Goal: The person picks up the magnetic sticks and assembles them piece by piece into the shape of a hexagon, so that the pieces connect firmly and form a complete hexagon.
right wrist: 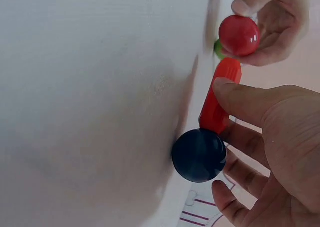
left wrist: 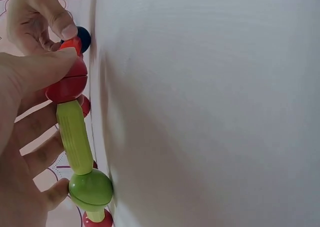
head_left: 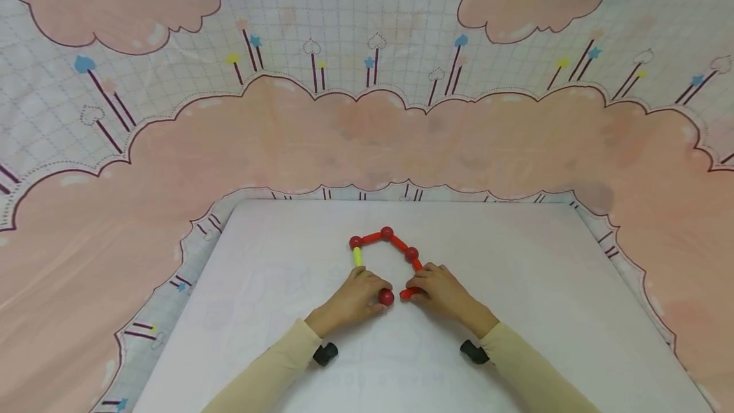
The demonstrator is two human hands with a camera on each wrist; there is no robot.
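A loop of balls and rods, apparently magnetic, lies on the white table. My left hand point(head_left: 354, 297) pinches a red ball point(right wrist: 239, 35) between thumb and fingers. From that ball a yellow-green rod point(left wrist: 74, 137) runs to a green ball point(left wrist: 91, 188), which my little finger touches. My right hand point(head_left: 444, 292) pinches a red rod point(right wrist: 215, 104), whose lower end meets a dark blue ball point(right wrist: 199, 155). The rod's free end points at the red ball; in the head view a small gap separates them. My hands hide parts of the loop's near side.
The loop's far side has a left red ball point(head_left: 355, 243), a middle red ball point(head_left: 387, 232) and a right red ball point(head_left: 411, 253), joined by red rods. A printed cloth point(head_left: 367, 139) hangs behind the white table point(head_left: 275, 234). Black wrist devices point(head_left: 325, 354) sit beneath both sleeves.
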